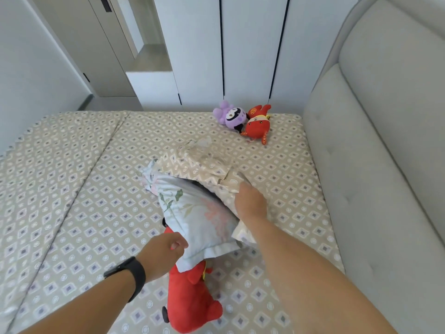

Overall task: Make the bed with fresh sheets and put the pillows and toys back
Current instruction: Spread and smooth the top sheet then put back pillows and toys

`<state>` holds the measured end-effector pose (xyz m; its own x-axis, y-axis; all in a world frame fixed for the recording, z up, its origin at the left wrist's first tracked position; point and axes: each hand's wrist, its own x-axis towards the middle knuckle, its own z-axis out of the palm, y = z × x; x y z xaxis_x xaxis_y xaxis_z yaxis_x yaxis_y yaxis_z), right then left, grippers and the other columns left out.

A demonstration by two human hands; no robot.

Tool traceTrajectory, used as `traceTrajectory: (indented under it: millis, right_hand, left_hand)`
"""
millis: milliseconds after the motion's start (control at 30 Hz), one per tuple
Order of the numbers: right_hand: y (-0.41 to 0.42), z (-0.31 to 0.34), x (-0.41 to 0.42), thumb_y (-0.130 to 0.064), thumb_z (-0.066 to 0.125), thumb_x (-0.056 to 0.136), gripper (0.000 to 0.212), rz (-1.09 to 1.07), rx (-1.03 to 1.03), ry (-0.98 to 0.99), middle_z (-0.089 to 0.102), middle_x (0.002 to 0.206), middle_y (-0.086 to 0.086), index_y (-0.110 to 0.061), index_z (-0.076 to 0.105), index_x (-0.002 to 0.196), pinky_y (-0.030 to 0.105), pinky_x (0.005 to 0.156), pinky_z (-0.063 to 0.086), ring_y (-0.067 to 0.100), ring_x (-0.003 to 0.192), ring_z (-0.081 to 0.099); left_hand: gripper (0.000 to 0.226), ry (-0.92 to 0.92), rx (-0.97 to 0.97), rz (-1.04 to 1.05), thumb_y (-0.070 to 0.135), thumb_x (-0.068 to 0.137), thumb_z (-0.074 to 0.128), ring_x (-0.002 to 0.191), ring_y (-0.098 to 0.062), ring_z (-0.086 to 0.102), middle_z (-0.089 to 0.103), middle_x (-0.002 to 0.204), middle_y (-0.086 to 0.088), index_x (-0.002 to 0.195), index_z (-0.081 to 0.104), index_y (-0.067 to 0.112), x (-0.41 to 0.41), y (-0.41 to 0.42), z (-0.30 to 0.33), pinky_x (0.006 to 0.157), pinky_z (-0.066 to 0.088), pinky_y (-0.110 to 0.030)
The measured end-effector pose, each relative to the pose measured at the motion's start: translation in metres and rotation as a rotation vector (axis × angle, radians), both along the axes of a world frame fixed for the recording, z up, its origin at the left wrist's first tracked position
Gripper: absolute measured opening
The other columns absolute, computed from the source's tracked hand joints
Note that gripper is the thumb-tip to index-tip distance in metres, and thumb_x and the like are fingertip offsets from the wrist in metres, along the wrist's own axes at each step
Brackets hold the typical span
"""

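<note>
A pale blue floral pillow (192, 213) is tilted up over the bed (72, 189), which wears a beige diamond-pattern cover. My left hand (166, 251) grips the pillow's near corner. A beige patterned pillow (207, 160) lies behind it, and my right hand (249, 201) presses into it at its near edge, fingers hidden in the fabric. A big red plush toy (190, 302) lies under the blue pillow at the near edge. A purple plush (231, 115) and a small red plush (256, 124) sit at the far side of the bed.
A grey padded headboard (373, 141) runs along the right side. White wardrobe doors (250, 44) and an open niche (149, 56) stand behind the bed. A seam (96, 165) crosses the bed's left half.
</note>
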<state>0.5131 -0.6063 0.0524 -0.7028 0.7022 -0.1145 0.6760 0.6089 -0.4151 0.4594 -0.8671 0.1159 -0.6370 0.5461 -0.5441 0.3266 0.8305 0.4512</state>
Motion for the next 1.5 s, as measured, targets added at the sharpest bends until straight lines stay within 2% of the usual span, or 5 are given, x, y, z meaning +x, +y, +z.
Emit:
traceTrajectory:
  millis: [433,667,967,1233,1500]
  right_hand:
    - [0.006,0.159,0.178,0.004,0.067,0.063,0.021,0.122,0.411,0.451,0.048,0.059,-0.001,-0.012,0.057,0.072,0.030,0.042,0.038,0.022,0.050,0.047]
    - [0.010,0.173,0.310,-0.007,0.042,0.062,0.022,0.119,0.655,0.459,0.053,0.062,0.003,-0.009,0.062,0.072,0.028,0.036,0.039,0.023,0.050,0.048]
    - [-0.028,0.155,0.472,-0.015,0.065,0.070,0.009,-0.369,0.505,0.140,0.060,0.066,0.005,-0.013,0.061,0.077,0.030,0.046,0.038,0.032,0.056,0.059]
    - [-0.071,0.112,0.560,-0.017,0.049,0.095,0.013,-0.740,0.121,-0.277,0.068,0.098,0.018,-0.009,0.056,0.102,0.040,0.069,0.047,0.042,0.090,0.065]
    - [-0.090,0.028,0.568,-0.010,0.047,0.097,0.047,-0.880,-0.152,-0.525,0.045,0.135,0.011,-0.014,0.034,0.142,0.042,0.091,0.046,0.032,0.121,0.049]
  left_hand:
    - [0.073,-0.860,0.478,0.668,0.083,0.082,0.047,0.106,-0.042,0.064,0.057,0.121,-0.019,0.118,0.050,0.020,0.078,0.149,0.103,0.088,0.056,-0.057]
    - [0.031,-0.843,0.323,0.617,0.013,0.101,0.050,0.072,-0.022,0.064,0.064,0.094,-0.014,0.129,0.057,0.002,0.146,0.220,0.074,0.042,0.056,-0.030]
    - [0.068,-0.781,0.503,0.387,0.002,0.099,0.047,0.084,-0.024,0.063,0.048,0.138,-0.009,0.158,0.019,0.022,0.273,0.269,0.081,0.048,0.058,-0.032]
    - [0.046,-0.732,0.455,-0.073,0.000,0.097,0.050,0.095,-0.028,0.063,0.055,0.135,-0.016,0.141,0.040,0.010,0.373,0.285,0.061,0.050,0.058,-0.028]
    - [0.054,-0.703,0.075,-0.465,0.026,0.099,0.057,0.128,-0.021,0.049,0.048,0.145,-0.001,0.150,0.040,0.027,0.421,0.276,0.006,0.097,0.047,-0.035]
